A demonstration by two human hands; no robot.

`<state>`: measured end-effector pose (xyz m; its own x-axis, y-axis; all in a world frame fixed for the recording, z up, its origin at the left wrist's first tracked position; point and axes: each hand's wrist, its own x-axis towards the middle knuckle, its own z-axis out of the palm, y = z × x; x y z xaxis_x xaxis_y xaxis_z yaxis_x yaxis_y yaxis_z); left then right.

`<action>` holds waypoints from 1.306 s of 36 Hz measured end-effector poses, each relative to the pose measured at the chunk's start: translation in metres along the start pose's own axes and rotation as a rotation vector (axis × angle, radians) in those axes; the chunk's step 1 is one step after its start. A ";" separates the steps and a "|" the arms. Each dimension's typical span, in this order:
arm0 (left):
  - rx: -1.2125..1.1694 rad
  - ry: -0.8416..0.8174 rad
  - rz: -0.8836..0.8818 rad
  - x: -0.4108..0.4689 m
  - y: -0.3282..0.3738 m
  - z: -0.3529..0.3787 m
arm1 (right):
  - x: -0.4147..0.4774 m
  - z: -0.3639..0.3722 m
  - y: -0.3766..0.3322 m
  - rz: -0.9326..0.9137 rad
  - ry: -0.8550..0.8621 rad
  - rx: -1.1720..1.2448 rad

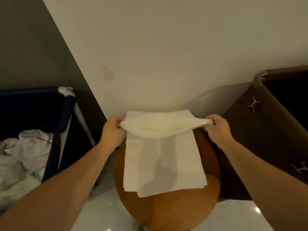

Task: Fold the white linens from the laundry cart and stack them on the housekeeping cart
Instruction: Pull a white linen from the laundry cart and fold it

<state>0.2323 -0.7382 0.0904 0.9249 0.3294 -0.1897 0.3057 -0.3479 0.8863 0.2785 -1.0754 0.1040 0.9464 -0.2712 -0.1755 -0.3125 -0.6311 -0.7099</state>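
Note:
A white linen (164, 157) lies in front of me on a round wooden table (168, 212), its near end hanging toward me in several layers. My left hand (112, 129) pinches the far left corner. My right hand (216, 126) pinches the far right corner. Between them the far edge is lifted off the table and sags a little. A dark blue laundry cart (63, 117) stands at the left with crumpled white linens (21, 160) piled inside. At the right stands a brown fabric cart (270, 130); its inside is dark.
A pale wall rises straight behind the table, and a grey wall runs behind the blue cart. Glossy light floor (103, 205) shows beside the table on both sides. The table sits close between the two carts.

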 end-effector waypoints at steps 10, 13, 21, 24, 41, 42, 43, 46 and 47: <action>0.114 -0.069 -0.170 -0.082 -0.088 0.033 | -0.066 0.017 0.089 -0.057 -0.215 -0.014; 0.119 -0.051 -0.231 -0.094 -0.112 0.042 | -0.075 0.024 0.116 -0.066 -0.263 -0.022; 0.344 -0.200 -0.284 -0.109 -0.156 0.067 | -0.080 0.047 0.177 -0.063 -0.411 -0.240; 0.504 -0.315 -0.278 -0.111 -0.166 0.071 | -0.074 0.061 0.197 -0.084 -0.579 -0.476; 0.056 -0.079 -0.463 -0.025 -0.225 0.105 | -0.011 0.166 0.178 0.337 -0.229 -0.265; 0.086 -0.046 -0.472 -0.024 -0.227 0.106 | -0.010 0.165 0.181 0.361 -0.186 -0.222; 0.110 -0.024 -0.462 -0.024 -0.227 0.107 | -0.009 0.164 0.182 0.369 -0.143 -0.213; 0.189 0.002 -0.356 -0.025 -0.220 0.109 | -0.001 0.155 0.179 0.330 -0.086 -0.219; 0.205 0.012 -0.328 -0.026 -0.216 0.110 | 0.001 0.151 0.175 0.310 -0.087 -0.214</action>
<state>0.1670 -0.7677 -0.1426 0.7681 0.4624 -0.4428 0.6248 -0.3905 0.6761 0.2366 -1.0763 -0.1235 0.8048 -0.4160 -0.4234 -0.5862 -0.6690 -0.4569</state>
